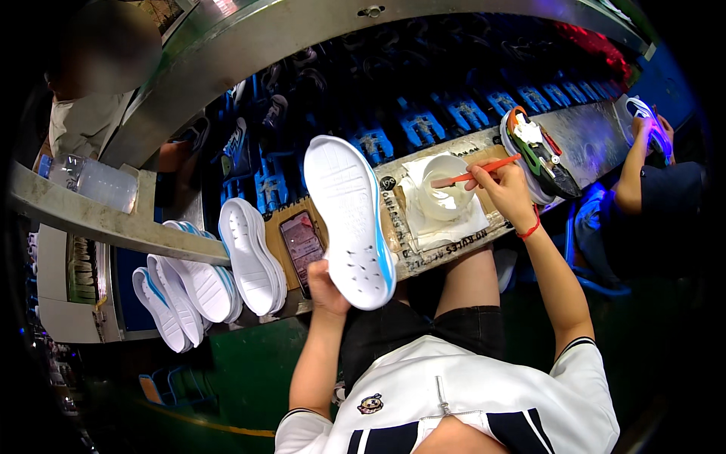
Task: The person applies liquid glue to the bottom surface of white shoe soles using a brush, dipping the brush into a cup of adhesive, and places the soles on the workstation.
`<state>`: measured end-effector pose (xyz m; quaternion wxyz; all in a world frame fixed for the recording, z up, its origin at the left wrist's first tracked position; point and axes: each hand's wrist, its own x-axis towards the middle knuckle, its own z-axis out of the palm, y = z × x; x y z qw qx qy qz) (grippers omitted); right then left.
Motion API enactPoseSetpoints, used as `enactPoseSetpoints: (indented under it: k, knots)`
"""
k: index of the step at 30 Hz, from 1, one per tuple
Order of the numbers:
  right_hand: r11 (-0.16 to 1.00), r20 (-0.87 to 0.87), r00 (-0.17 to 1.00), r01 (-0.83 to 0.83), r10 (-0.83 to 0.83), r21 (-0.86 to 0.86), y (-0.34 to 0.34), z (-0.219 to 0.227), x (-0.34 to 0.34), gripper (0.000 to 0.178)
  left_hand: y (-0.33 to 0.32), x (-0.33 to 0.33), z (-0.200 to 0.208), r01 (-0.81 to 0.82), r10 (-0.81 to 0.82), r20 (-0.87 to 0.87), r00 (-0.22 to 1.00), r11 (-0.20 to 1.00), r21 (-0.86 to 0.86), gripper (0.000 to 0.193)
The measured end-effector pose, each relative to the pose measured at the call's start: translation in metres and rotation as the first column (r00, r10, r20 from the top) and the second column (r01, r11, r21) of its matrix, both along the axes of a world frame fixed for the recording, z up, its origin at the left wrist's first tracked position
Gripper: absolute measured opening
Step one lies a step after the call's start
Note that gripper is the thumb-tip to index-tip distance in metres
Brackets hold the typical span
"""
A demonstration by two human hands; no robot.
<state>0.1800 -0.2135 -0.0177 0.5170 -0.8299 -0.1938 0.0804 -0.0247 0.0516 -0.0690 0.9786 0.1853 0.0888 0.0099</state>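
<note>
My left hand (327,290) grips a white shoe sole (349,212) with a blue side stripe by its lower edge, its inner face turned up. In my right hand (505,189) is an orange-handled brush (484,171), its bristle end inside a white bowl (443,198). The bowl holds a pale substance and stands on white paper (454,238) on the bench. Beside the held sole lies a phone (302,246) with a lit screen. More white soles (249,253) lie in a group to the left.
Behind the bench edge runs a line of blue holders (423,127), some carrying shoes. Assembled-looking shoe parts (537,155) lie right of the bowl. A metal beam (98,216) crosses the left side, near a plastic container (94,181). Co-workers sit at far right and upper left.
</note>
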Motion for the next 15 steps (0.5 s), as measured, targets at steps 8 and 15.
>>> enactPoseSetpoints:
  k: [8, 15]
  knots:
    - [0.954, -0.030, 1.000, 0.004, 0.005, 0.300, -0.009, 0.037, -0.004, 0.021, -0.033, 0.003, -0.002, 0.091, -0.094, -0.012, 0.996, 0.986, -0.142, 0.058]
    - [0.987, -0.093, 0.992, -0.073, 0.087, 0.143, -0.015, 0.022, 0.003, 0.022, -0.037, 0.005, 0.027, 0.191, -0.188, -0.033, 0.982, 0.971, 0.146, 0.062]
